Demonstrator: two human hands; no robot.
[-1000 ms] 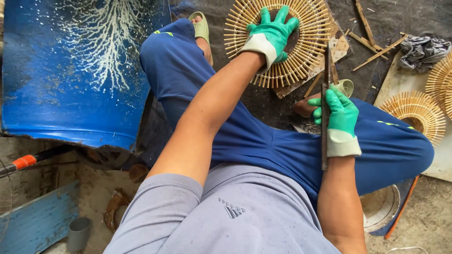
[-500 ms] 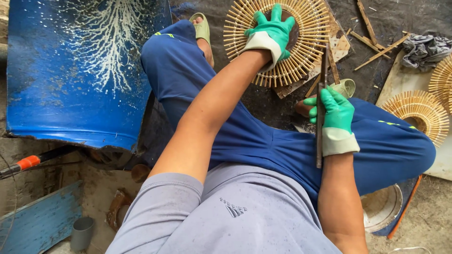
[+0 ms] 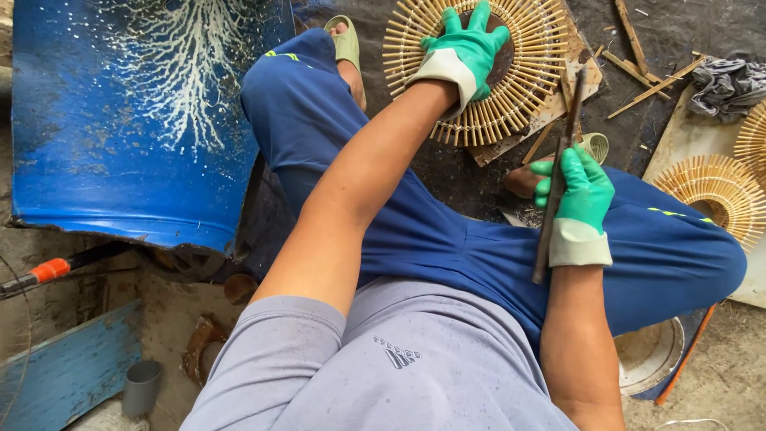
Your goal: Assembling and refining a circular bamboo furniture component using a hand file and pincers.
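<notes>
A: Where is the left hand?

B: In a green glove, stretched out from the body, lying flat on a round bamboo-stick disc. Its fingers are spread wide and released, pressing down on the dark middle of the disc rather than grasping anything.

A: And the disc itself?

B: Under that palm, its pale sticks fanning out past the fingers on every side. It lies on a rough wooden board on the ground.

A: The right hand?

B: Also gloved in green, nearer the body, above the right knee of the blue trousers. Its fingers are clenched round a long dark blade, held about upright in the view. The tip reaches up beside the disc's rim; the lower end comes down past the glove's white cuff.

A: Is the blade touching the disc?

B: I cannot tell; the tip lies just beside the outer stick ends.

A: What else is near?

B: Beyond the right fingers, loose bamboo slivers lie on the ground. Further right lies a second stick disc, with a grey rag above it. Left of the left arm lies a blue barrel streaked with white.
</notes>
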